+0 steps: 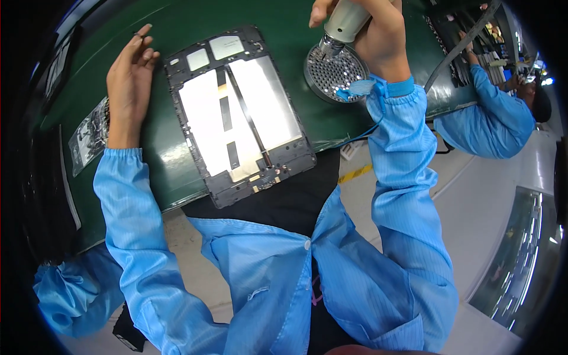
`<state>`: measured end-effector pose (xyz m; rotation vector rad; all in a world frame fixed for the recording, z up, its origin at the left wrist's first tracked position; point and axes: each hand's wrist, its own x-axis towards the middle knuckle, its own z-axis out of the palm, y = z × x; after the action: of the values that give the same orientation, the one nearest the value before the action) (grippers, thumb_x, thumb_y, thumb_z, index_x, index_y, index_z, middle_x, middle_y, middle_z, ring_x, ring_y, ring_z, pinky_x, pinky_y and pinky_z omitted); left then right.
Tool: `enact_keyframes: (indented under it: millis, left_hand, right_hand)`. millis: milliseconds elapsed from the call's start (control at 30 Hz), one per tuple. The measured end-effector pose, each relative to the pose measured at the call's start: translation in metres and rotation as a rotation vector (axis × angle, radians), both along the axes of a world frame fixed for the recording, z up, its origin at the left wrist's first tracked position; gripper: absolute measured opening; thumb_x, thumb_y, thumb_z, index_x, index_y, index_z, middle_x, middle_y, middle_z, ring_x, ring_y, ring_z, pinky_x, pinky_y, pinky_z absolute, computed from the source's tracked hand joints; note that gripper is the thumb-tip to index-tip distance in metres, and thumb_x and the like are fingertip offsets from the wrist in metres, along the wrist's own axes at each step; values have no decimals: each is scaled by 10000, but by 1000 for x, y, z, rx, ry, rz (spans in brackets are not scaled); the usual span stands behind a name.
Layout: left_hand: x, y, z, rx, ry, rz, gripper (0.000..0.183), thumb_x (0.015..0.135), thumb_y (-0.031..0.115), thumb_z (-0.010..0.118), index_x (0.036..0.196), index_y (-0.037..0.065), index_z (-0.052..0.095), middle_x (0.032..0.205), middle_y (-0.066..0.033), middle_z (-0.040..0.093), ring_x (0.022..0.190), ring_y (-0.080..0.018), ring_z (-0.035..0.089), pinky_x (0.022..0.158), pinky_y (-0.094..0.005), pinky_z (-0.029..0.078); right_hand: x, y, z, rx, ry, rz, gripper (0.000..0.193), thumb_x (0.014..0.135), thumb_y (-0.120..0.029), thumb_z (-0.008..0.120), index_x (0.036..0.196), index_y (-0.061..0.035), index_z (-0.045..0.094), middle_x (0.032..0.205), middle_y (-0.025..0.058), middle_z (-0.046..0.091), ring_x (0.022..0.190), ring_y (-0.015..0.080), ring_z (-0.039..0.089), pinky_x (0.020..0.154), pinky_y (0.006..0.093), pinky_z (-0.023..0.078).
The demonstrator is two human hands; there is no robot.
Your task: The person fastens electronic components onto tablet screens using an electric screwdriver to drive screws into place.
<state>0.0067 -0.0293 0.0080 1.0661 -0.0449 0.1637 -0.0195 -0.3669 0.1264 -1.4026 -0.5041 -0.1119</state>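
In front of me on the green table lies an opened tablet, its black frame around a bright silver back plate with a dark strip and a ribbon cable down the middle. My left hand is beside its left edge, fingers curled, with a small dark thing at the fingertips that I cannot make out. To the right, my right hand is closed around a pale grey electric screwdriver. Its shiny metal end points down over a round metal dish full of small holes; the tip itself is hard to see.
A clear plastic bag lies left of my left hand. A blue wrist strap with a cord is on my right wrist. A grey cable runs at the right. Co-workers in blue sit at right and lower left.
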Motion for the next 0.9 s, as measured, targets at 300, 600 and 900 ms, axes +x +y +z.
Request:
enact_keyframes:
  millis: [300,600,900]
  left_hand:
    - [-8,-8,0,314,-22,115,320,933,160,721,1198,-15,686,1058,-70,707,923,-116,643,867,-241,510]
    - [-18,3,20,493,24,-12,330,926,200,732,1168,-22,704,1056,-74,734,975,-125,663,883,-238,502]
    - [-25,9,29,679,134,-140,281,924,190,730,1109,-23,731,967,-20,708,865,-65,592,780,-208,448]
  right_hand:
    - [18,54,17,58,41,59,332,856,-74,701,1161,26,618,1078,161,700,625,193,686,545,323,575]
    - [44,111,9,103,-75,104,218,887,-79,681,1071,32,641,958,170,725,588,194,682,518,309,556]
    - [50,183,-8,118,-60,179,240,889,30,553,1110,89,625,1077,176,717,596,193,678,518,297,549]
